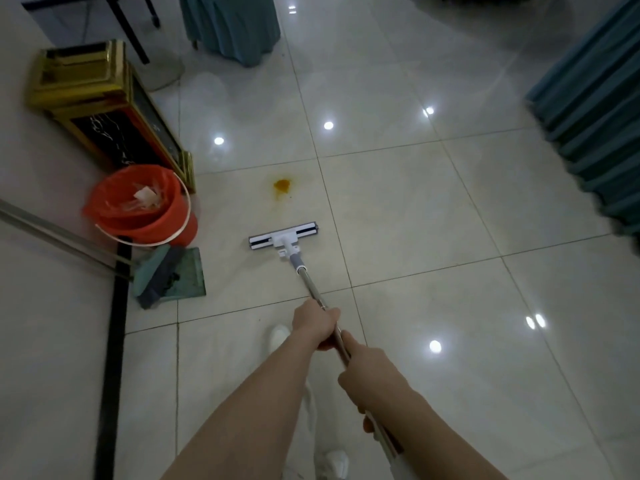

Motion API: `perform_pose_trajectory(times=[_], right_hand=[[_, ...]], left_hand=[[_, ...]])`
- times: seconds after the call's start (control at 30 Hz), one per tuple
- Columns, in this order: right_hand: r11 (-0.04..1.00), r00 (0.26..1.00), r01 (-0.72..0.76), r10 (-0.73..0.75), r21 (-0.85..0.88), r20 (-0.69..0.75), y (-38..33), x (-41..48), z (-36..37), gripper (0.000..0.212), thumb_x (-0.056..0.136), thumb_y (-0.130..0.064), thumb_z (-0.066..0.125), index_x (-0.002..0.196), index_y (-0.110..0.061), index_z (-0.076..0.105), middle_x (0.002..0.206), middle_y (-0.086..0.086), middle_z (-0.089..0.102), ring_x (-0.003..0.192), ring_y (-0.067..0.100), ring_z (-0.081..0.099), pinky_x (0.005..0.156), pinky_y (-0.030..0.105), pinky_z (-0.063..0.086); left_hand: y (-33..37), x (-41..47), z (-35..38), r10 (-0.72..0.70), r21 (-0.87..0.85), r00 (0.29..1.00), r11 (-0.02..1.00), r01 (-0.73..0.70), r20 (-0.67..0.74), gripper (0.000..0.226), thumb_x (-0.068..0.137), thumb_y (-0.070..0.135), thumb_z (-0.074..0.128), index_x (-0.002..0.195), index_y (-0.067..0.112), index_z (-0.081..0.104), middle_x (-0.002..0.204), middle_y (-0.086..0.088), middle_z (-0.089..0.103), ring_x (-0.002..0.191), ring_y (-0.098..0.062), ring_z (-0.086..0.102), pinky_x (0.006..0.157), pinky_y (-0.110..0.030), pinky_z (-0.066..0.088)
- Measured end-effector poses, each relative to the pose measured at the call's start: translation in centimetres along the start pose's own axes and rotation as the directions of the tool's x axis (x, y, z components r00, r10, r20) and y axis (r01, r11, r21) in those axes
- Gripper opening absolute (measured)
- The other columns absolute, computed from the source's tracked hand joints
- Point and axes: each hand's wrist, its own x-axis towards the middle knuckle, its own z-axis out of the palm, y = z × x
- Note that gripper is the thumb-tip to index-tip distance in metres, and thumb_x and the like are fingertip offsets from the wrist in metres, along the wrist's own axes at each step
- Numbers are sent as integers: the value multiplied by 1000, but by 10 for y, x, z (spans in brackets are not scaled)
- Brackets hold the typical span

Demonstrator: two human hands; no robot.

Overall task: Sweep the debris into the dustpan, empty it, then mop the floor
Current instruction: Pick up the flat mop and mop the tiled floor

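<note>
Both hands, left hand (pixel 317 325) and right hand (pixel 370 370), closed around mop (pixel 284 237) handle, mop head flat on floor (pixel 415 209) at centre, below orange stain (pixel 282 185)

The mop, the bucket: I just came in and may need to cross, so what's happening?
A person grips the mop handle with both hands, left hand ahead of right hand. Its head rests on the tile just short of an orange stain. The dustpan sits beside the orange bucket.
</note>
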Motion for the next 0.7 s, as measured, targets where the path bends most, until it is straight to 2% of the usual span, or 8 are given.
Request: perform_pose_trajectory(times=[0.1,0.23,0.3,0.4,0.57,0.63,0.7], right_hand=[[1000,1000,-9,9,26,12,1,14,-15,64,90,-6,39,145,-36,29,97,10,61,66,24,62,65,39,62],[996,997,-72,70,53,34,0,30,-30,76,89,-6,38,152,-43,13,102,5,60,72,20,63,69,34,60],[995,996,-75,71,67,47,-6,38,-33,77,90,-8,40,153,-39,9,103,5,59,74,19,61,73,32,58],[991,995,-87,81,106,57,-23,64,-44,79,89,-9,42,153,-40,7,103,6,61,69,19,63,69,33,60],[952,995,-87,67,294,77,-82,126,-72,77,92,-7,42,150,-48,12,86,6,60,56,16,58,49,29,56],[942,995,-89,66,325,81,-113,156,-89,77,93,-8,43,150,-49,11,81,5,57,57,17,58,49,30,56],[941,995,-87,65,327,77,-150,189,-110,77,94,-10,45,149,-50,10,84,6,57,62,20,60,57,37,60]], left_hand=[[18,9,4,29,10,999,1000,-29,-15,33,73,31,61,93,5,65,97,-12,68,86,-29,65,74,-36,57],[37,27,10,41,78,999,996,-39,-17,20,84,25,63,89,7,60,100,-9,66,81,-23,58,61,-26,47],[42,39,10,38,110,999,993,-36,-23,18,86,26,62,87,9,59,97,-9,66,77,-21,54,65,-26,44],[56,66,-2,34,137,998,990,-27,-49,24,84,28,63,92,6,64,99,-10,68,80,-24,59,66,-27,43],[103,139,-46,51,195,995,980,-35,-81,29,85,29,65,99,4,66,103,-11,68,88,-28,63,64,-28,44],[126,176,-70,59,199,995,979,-41,-86,31,83,30,65,99,4,67,103,-12,69,91,-29,65,67,-30,48],[153,216,-96,75,205,994,977,-57,-83,31,82,31,65,98,4,68,101,-13,69,90,-29,65,65,-29,49]])
